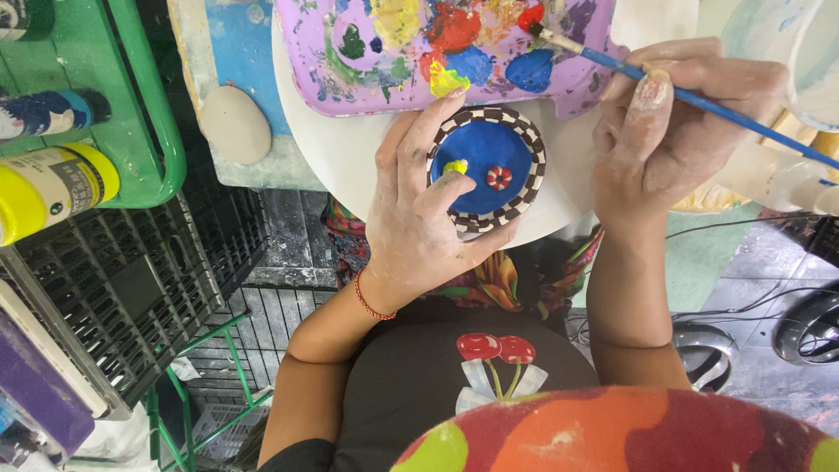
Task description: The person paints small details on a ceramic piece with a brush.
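Observation:
My left hand grips a small round dish with a blue inside, a brown and white checked rim and a small red and white dot. One fingertip, smeared yellow, rests inside the dish. My right hand holds a blue-handled paintbrush. Its bristle tip touches red paint on the purple palette, which carries blobs of red, blue, yellow and green paint.
The dish and palette sit on a round white table. A green rack at the left holds a yellow paint bottle and a blue one. Below it stands a black crate. A flat beige oval lies beside the palette.

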